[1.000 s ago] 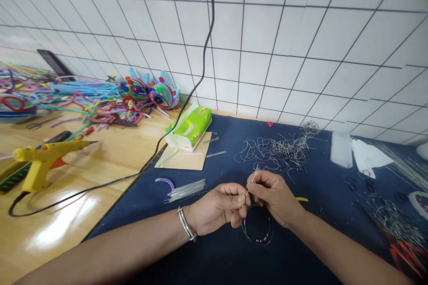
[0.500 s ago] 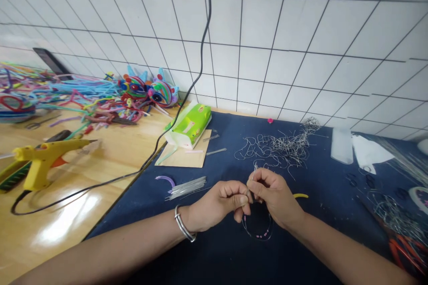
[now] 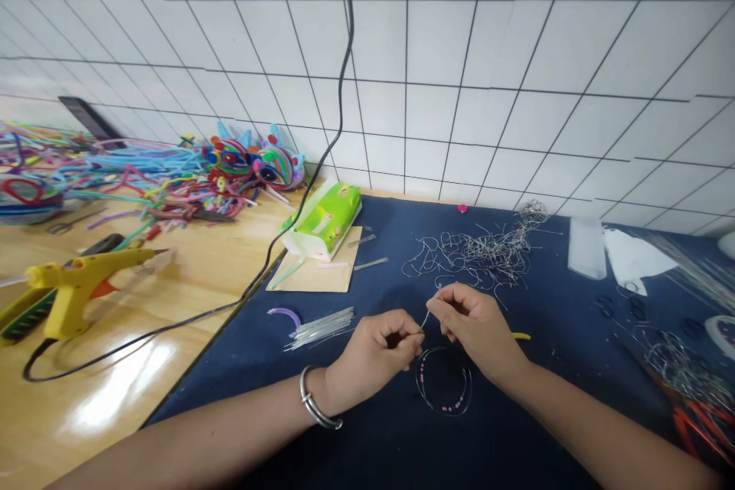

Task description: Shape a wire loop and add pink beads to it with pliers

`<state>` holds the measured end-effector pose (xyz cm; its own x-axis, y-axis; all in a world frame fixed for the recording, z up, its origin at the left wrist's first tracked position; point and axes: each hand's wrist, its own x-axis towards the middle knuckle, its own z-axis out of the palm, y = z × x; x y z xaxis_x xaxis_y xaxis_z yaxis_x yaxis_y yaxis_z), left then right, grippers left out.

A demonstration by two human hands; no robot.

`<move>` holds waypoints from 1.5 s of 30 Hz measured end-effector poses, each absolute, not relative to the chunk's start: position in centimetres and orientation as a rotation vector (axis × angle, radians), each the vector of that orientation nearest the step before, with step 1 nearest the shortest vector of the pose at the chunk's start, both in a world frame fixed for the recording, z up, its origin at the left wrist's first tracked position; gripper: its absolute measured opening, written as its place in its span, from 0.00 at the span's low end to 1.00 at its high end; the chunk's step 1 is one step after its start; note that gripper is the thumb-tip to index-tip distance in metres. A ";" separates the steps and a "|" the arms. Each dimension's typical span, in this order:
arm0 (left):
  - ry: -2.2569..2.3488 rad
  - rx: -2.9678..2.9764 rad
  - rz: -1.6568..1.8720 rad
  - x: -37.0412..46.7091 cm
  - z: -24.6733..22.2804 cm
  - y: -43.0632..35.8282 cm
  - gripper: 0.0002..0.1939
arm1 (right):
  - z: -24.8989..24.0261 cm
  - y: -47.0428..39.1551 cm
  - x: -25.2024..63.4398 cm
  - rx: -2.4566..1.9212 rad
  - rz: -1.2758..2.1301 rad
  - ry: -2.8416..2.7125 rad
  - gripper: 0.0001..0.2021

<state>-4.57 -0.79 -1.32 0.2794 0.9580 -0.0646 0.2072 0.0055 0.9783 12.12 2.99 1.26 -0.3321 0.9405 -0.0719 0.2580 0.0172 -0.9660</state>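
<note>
My left hand (image 3: 376, 348) and my right hand (image 3: 474, 325) meet over a dark blue cloth (image 3: 379, 429). Both pinch the ends of a thin wire loop (image 3: 443, 387) strung with small pink beads, which hangs down between my wrists and rests on the cloth. A silver bangle (image 3: 313, 402) sits on my left wrist. Just beyond my right hand lies a tangle of bent silver wires (image 3: 479, 253).
A bundle of straight wires (image 3: 321, 325) and a purple curved piece (image 3: 284, 314) lie left of my hands. A green tissue pack (image 3: 327, 218) sits on cardboard. A yellow glue gun (image 3: 74, 283), its black cord (image 3: 276, 245) and colourful pipe cleaners (image 3: 143, 168) cover the wooden table.
My hands have drawn slightly apart, with the wire now stretched between the fingertips. The beaded loop has dropped lower onto the cloth.
</note>
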 end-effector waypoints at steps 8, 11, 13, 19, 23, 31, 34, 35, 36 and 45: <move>1.249 1.705 0.869 -4.7 -1.1 -0.8 0.06 | 1.3 2.9 12.1 -1.285 1.413 -1.560 0.12; 1.223 1.709 0.854 -4.8 -1.2 -0.8 0.06 | 0.9 3.0 12.1 -1.243 1.445 -1.526 0.11; 1.205 1.698 0.846 -4.9 -1.4 -0.8 0.06 | 0.7 3.0 12.2 -1.221 1.446 -1.511 0.11; 1.104 1.521 0.803 -4.7 -1.5 -0.8 0.05 | 0.0 2.7 11.9 -1.169 1.449 -1.395 0.11; 0.965 1.351 0.831 -4.7 -1.3 -0.7 0.07 | 0.2 2.8 11.9 -1.082 1.566 -1.319 0.11; 0.795 1.062 0.844 -4.8 -1.7 -0.7 0.09 | 1.0 3.7 12.4 -0.999 1.777 -1.363 0.12; 0.772 1.034 0.841 -4.8 -1.8 -0.6 0.09 | 1.2 3.8 12.5 -1.013 1.777 -1.403 0.13; 0.770 1.034 0.839 -4.8 -1.8 -0.6 0.09 | 1.3 3.8 12.5 -1.024 1.768 -1.421 0.13; 0.770 1.038 0.838 -4.8 -1.8 -0.6 0.09 | 1.3 3.8 12.5 -1.035 1.752 -1.438 0.13; 0.859 1.183 0.808 -5.0 -1.1 -0.2 0.10 | 1.0 3.5 12.5 -1.108 1.509 -1.550 0.12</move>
